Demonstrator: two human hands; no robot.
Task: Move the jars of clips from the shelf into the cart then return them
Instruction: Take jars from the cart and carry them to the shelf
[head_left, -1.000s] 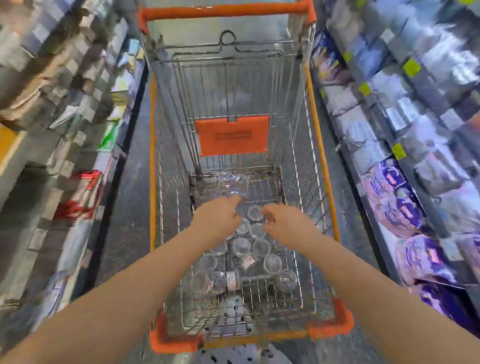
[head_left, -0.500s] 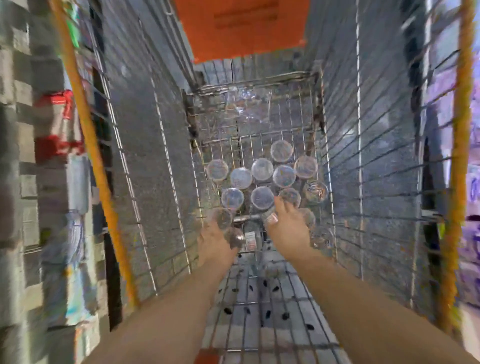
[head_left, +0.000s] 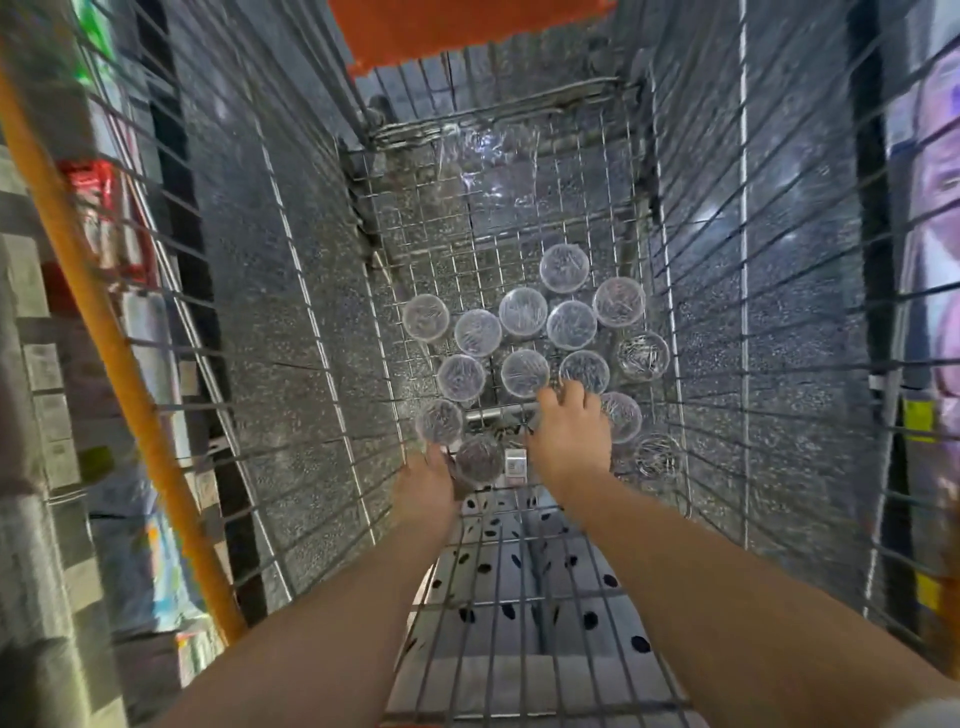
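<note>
A: Head view, straight down into the wire cart (head_left: 743, 322). Whereabouts of the jars of clips (head_left: 522, 312)?

B: Down on the cart floor, clustered toward the far end, mostly upright with clear lids up, touching or just beside one another.

A: And the left hand (head_left: 423, 480)?

B: Low at the near edge of the cluster, right against a darker jar (head_left: 478, 460). Cannot see the fingertips, so cannot tell whether closed round it or merely touching.

A: And the right hand (head_left: 569, 441)?

B: Turned back-up, with fingers (head_left: 571, 392) bent down among the jars. Cannot tell whether holding any.

A: Handling?

B: Probably light, rigid and smooth, so likely slippery and apt to tip on the wire grid. Best taken round the side wall just under the lid, not by the lid alone.
</note>
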